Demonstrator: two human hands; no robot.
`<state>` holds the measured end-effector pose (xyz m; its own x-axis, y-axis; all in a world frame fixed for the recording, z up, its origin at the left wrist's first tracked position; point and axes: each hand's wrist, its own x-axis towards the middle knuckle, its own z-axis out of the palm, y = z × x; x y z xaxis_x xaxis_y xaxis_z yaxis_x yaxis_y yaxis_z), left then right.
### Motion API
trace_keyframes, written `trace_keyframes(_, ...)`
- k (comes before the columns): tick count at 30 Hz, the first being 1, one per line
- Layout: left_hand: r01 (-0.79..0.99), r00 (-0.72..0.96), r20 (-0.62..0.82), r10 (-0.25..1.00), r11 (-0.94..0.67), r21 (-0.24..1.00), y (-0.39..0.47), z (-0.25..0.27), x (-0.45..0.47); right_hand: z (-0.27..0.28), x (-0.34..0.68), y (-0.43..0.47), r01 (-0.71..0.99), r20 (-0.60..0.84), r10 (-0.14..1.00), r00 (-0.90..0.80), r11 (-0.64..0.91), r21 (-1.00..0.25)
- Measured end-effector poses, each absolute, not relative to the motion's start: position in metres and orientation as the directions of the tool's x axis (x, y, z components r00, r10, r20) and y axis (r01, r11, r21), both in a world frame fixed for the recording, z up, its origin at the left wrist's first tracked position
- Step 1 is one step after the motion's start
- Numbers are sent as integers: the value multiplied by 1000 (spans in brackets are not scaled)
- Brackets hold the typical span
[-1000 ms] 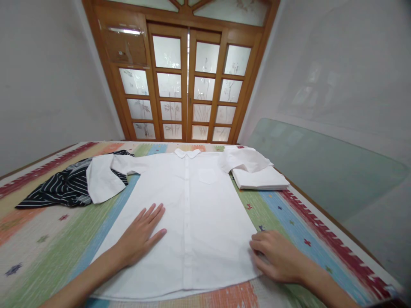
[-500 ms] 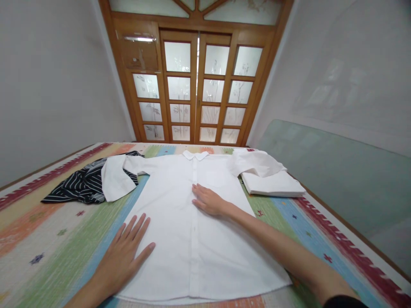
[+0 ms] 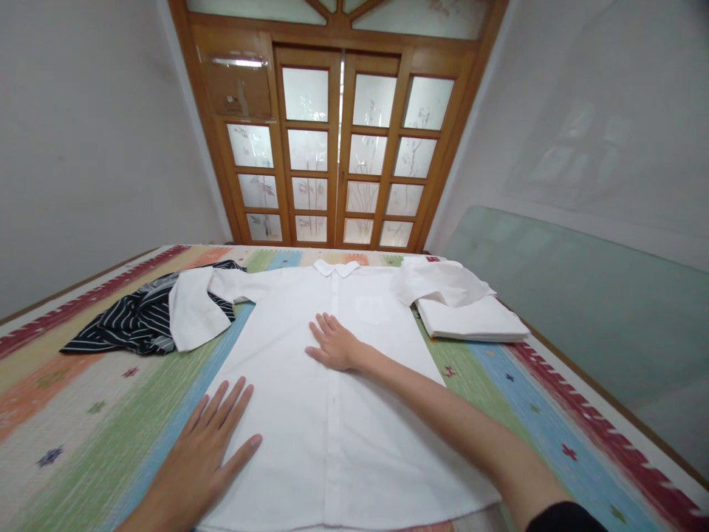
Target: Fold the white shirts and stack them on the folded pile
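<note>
A white button-up shirt [image 3: 293, 428] lies spread front side up, its collar at the far end and its hem towards me. My left hand [image 3: 207, 443] rests flat on the lower left side of the shirt, fingers spread and holding nothing. Across the button strip at chest height, my right hand [image 3: 333, 343] lies flat with fingers apart. The shirt's left sleeve lies over a black-and-white striped garment [image 3: 127, 321]. Its right sleeve reaches over a folded white cloth [image 3: 470, 321].
A striped, multicoloured cover [image 3: 72, 436] lies beneath the garments. Along the right side stands a pale green panel [image 3: 581, 303] against the wall. Wooden doors with glass panes [image 3: 315, 148] are beyond the far edge.
My right hand has slid left across the shirt front, from beside the button strip to over it. My left hand has shifted slightly down and left in the view.
</note>
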<state>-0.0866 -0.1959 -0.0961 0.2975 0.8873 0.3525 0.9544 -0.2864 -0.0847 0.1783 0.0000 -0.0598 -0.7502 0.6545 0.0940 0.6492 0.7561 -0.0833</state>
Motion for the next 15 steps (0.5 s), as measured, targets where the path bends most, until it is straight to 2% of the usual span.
trace_keyframes(9,980,197,341,919,-198,-35,-172,-83,-75,-53,196,-81,373,146,388,-910,920,-122)
trace_keyframes(15,932,349,279,895,-363,-2,-115,-68,-52,-44,203,-125,189,192,200,-961,979,-76)
